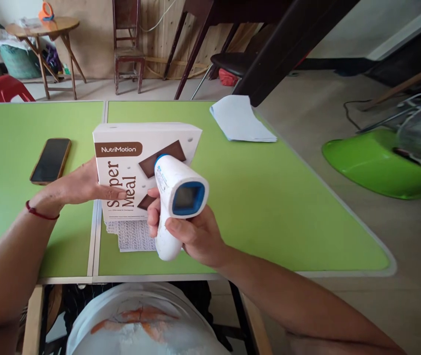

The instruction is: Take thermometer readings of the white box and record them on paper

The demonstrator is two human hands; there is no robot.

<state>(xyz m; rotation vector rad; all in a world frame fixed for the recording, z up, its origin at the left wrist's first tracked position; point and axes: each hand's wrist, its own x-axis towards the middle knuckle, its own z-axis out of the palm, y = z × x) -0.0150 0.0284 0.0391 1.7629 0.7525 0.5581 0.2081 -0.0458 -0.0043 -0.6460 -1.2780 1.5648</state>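
One white, pistol-shaped plastic thermometer [168,190] (an infrared one, judging by its form) was in the right hand [203,236], whose fingers curled around the handle, thumb pressed against its back. The left hand [86,185] pinched the left side of a white cardboard box with brown printing [132,170], thumb on the front, the other fingers hidden behind. Both things were over the green tabletop [287,212], by its metal seam [94,241], the thermometer closer to the near edge. Whether the box rested on anything could not be told.

Held at one side only, the box could have swung or dropped if the thumb eased. The thermometer's nose, overlapping the box in view, might have knocked it. Any dragging could have skewed the handwritten paper sheets [136,239] below the box, and a careless left forearm might have nudged the dark, rounded-corner phone [51,161] on the tabletop's left part.

The box was flat-faced and crisp-edged; the thermometer was rounded and smooth, with a blue-framed, squarish screen [188,198]. Folded white paper [240,118] lay limp at the far right corner of the glossy, pale-rimmed tabletop.
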